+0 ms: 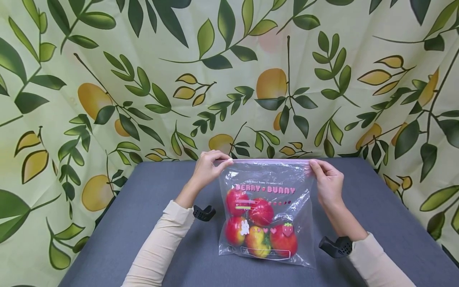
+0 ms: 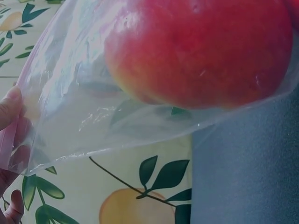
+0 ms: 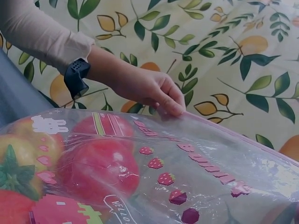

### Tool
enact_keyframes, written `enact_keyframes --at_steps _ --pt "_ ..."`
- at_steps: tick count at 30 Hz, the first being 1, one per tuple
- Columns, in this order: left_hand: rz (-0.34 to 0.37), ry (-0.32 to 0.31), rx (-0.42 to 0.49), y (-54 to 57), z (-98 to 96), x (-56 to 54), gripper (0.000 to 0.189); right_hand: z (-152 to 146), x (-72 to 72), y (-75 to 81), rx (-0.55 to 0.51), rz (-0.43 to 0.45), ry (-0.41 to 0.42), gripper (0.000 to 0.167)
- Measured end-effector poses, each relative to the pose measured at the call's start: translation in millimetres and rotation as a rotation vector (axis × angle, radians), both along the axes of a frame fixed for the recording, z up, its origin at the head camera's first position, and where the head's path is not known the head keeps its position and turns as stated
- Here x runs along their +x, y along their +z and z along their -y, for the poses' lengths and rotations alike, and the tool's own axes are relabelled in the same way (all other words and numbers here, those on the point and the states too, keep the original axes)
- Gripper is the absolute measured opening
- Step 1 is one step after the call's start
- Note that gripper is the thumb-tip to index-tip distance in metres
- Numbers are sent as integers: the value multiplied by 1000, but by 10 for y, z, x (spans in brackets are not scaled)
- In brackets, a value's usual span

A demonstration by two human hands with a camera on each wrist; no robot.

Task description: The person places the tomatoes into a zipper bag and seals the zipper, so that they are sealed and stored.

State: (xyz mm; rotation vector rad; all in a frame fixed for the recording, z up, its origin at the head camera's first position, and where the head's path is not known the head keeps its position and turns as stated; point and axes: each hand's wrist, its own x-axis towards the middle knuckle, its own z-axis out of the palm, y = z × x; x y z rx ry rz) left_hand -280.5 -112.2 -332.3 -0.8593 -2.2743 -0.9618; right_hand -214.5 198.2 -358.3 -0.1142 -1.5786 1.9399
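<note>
A clear zip bag [image 1: 303, 215] with a pink zip strip and "Berry Bunny" print is held upright between both hands. Its top edge stretches straight across; whether the base touches the table cannot be told. Inside lie several round red and yellow fruits that look like tomatoes [image 1: 261, 212], one with a green leafy top [image 3: 16, 172]. My left hand [image 1: 209, 167] pinches the top left corner between thumb and fingers; in the left wrist view, fingers [image 2: 9, 109] show at the pink strip. At the top right corner, my right hand [image 1: 329, 185] pinches the strip.
The grey table [image 1: 150, 239] spreads under the bag and both forearms. Behind it and at both sides hangs a cloth [image 1: 229, 99] printed with leaves and orange fruit. A black wrist camera [image 1: 204, 213] sits on the left wrist, another [image 1: 337, 247] on the right.
</note>
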Motion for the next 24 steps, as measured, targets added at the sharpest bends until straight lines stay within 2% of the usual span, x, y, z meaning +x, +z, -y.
enact_keyframes --at_steps 13,24 --pt "-24 11 5 -45 60 -28 14 -3 0 -4 12 8 -7 22" --pt "-7 21 3 -56 103 -46 14 -2 2 1 21 36 -22 22"
